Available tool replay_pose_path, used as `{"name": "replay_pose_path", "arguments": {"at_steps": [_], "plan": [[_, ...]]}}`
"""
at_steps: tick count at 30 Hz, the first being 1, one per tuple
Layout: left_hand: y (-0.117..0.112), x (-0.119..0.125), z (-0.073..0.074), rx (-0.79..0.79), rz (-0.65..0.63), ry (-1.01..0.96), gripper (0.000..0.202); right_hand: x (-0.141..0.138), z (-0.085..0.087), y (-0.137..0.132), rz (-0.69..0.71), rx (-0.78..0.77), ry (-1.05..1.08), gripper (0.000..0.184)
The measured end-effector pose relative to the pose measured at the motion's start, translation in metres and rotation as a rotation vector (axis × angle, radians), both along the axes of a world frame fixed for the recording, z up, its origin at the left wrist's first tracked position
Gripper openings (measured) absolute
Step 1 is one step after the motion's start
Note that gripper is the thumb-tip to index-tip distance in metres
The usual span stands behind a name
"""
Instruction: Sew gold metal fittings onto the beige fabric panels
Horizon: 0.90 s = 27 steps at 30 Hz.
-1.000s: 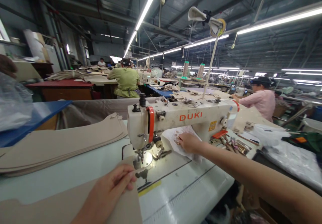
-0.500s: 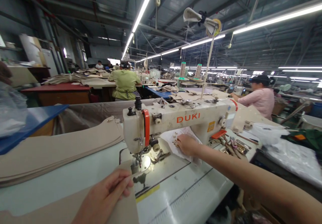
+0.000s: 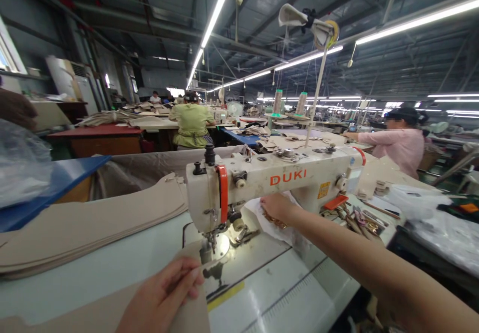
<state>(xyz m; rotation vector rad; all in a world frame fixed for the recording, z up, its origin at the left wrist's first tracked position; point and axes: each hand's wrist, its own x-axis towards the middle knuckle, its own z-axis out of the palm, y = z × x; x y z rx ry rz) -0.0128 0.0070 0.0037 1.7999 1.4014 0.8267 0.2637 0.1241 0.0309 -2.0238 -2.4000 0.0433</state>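
My left hand (image 3: 168, 290) is closed on the edge of a beige panel (image 3: 86, 309), thumb against fingers, just in front of the needle area. The panel's corner lies by the presser foot (image 3: 212, 242) of a white sewing machine (image 3: 258, 175). Under the machine's arm, my right hand (image 3: 279, 208) reaches over a white sheet (image 3: 258, 212), with its fingers curled together. Small gold-coloured metal pieces (image 3: 275, 219) lie on that sheet under the palm. The hand hides what its fingertips hold, if anything.
Stacked beige panels (image 3: 93, 218) lie on the left of the table. Tools and metal parts (image 3: 361, 220) are at the right end, beside plastic bags (image 3: 441, 228). Behind the machine are thread cones (image 3: 277, 103) and co-workers, one in green (image 3: 190, 123), one in pink (image 3: 398, 143).
My right hand has shifted slightly farther back across the white sheet, and more gold pieces show beneath it. My left hand keeps its grip on the panel. The camera view has turned slightly left.
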Motion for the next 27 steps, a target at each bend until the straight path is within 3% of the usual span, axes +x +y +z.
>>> {"name": "replay_pose_path", "arguments": {"at_steps": [12, 22, 27], "plan": [[0.004, -0.004, -0.007, 0.019, 0.002, 0.04, 0.035, 0.013, 0.006, -0.022, 0.117, -0.058, -0.08, 0.022], [0.002, -0.003, -0.003, 0.024, 0.036, 0.055, 0.037, 0.011, 0.007, -0.024, 0.148, -0.034, -0.146, 0.022], [0.001, -0.001, -0.001, 0.032, 0.015, 0.049, 0.037, 0.007, 0.013, -0.028, 0.231, -0.06, -0.144, 0.019]]}}
